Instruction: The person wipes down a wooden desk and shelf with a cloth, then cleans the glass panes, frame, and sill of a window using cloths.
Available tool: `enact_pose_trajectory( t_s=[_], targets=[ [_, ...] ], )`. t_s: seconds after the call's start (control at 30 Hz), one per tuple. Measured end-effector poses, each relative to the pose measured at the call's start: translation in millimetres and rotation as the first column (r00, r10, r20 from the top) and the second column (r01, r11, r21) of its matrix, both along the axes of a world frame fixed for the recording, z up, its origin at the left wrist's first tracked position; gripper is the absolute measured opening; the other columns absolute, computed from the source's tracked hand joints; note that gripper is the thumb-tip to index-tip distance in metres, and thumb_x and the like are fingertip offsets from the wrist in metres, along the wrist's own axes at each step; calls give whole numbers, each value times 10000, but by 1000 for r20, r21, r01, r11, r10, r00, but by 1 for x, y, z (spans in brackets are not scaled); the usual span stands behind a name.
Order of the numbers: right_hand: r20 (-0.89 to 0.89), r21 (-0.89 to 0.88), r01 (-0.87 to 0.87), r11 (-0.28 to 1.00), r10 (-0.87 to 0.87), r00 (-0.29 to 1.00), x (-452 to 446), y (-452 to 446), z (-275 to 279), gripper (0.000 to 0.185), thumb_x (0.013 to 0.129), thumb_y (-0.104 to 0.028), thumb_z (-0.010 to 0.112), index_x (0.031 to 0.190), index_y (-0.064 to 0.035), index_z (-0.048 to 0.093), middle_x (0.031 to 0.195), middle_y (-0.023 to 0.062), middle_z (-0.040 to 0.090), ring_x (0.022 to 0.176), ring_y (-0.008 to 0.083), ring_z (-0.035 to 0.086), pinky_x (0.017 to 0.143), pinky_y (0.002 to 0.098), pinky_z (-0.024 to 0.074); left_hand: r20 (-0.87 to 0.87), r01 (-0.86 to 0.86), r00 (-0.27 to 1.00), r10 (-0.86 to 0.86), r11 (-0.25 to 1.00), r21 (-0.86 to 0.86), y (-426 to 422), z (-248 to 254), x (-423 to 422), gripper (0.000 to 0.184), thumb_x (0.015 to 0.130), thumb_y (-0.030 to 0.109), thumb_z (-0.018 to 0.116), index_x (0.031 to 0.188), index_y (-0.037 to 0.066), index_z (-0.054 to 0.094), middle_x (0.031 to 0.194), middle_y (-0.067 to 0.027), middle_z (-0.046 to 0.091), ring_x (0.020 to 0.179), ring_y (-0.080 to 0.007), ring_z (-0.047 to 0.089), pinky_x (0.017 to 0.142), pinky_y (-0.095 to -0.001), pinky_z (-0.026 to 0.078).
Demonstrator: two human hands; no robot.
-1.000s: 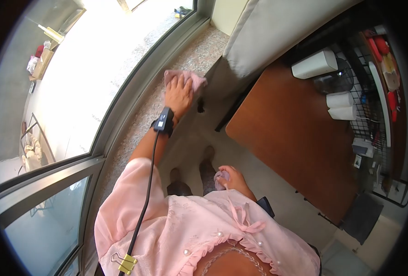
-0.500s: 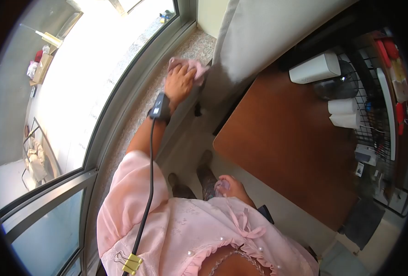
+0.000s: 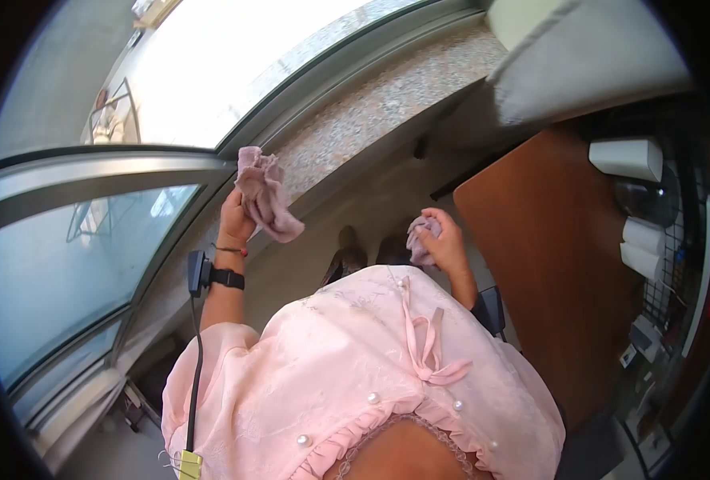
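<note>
My left hand [image 3: 236, 216] is closed on a crumpled pinkish-mauve cloth [image 3: 265, 196], which hangs in loose folds beside the window frame and over the edge of the speckled stone sill [image 3: 379, 108]. A second cloth [image 3: 421, 240] of similar colour is bunched up in my right hand [image 3: 446, 242], held in front of my body near the table. The fingers of my right hand curl around this cloth, with the thumb across it. Part of my left hand's fingers is hidden behind the first cloth.
A sliding window with a metal frame [image 3: 115, 166] runs along the left. A grey-white curtain [image 3: 587, 64] hangs at the upper right. The brown table [image 3: 547, 240] stands at my right, with a white box [image 3: 625, 160] and paper rolls [image 3: 643, 248] at its far side.
My left hand has lifted its cloth off the sill and come back toward my body. My right hand has risen forward with its cloth. The view has turned toward the left window pane.
</note>
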State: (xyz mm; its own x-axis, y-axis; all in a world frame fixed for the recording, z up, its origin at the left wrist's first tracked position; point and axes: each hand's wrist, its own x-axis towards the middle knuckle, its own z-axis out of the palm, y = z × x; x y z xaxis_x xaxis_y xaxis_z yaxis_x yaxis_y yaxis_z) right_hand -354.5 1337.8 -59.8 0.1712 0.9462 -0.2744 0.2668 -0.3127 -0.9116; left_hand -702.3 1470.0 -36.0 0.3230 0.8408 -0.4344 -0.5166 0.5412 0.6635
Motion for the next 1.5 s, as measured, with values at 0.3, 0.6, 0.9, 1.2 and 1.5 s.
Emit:
enact_pose_trajectory(
  t_s=[0.3, 0.6, 0.9, 1.2, 1.5],
  targets=[
    [110, -61, -162, 985, 168, 980, -40, 11, 10, 315, 655, -124, 605, 943, -21, 529, 924, 129, 550, 857, 248, 540, 751, 298, 419, -317, -502, 767, 558, 830, 244, -58, -38, -80, 315, 862, 183, 389, 1140, 42, 428, 1103, -68, 483, 972, -197, 467, 838, -353, 369],
    [107, -43, -272, 961, 275, 955, -75, 17, 17, 297, 691, -126, 591, 958, -17, 520, 922, 121, 549, 853, 235, 538, 750, 291, 415, -761, -65, -214, 612, 769, 636, -59, -67, -78, 438, 724, 355, 560, 980, 3, 509, 975, -208, 483, 918, -361, 443, 812, -408, 340],
    [-942, -226, 40, 973, -228, 246, -83, 40, 16, 490, 853, -395, 358, 1181, -31, 379, 1121, 146, 465, 1009, 222, 466, 865, 327, 379, -745, 686, -73, 663, 576, 445, -15, -68, 30, 329, 605, 181, 591, 915, 101, 514, 992, -98, 483, 993, -297, 417, 828, -418, 319],
    [-971, -86, -113, 990, -108, -213, -99, 53, 20, 596, 795, -464, 434, 1267, -140, 268, 1274, 149, 304, 1131, 313, 357, 789, 465, 435, -424, 167, -878, 223, 972, 165, -105, -122, -158, 506, 712, 329, 513, 1144, 81, 422, 1163, -181, 375, 1011, -400, 366, 808, -517, 304],
    [-992, -78, -99, 992, -87, -90, -79, 59, -9, 417, 814, -320, 446, 1099, -18, 404, 965, 150, 489, 693, 193, 492, 436, 292, 414, -785, 666, -111, 609, 632, 396, -31, -73, 75, 391, 575, 144, 566, 965, 149, 541, 1137, -76, 421, 1058, -319, 347, 865, -459, 270]
  ],
)
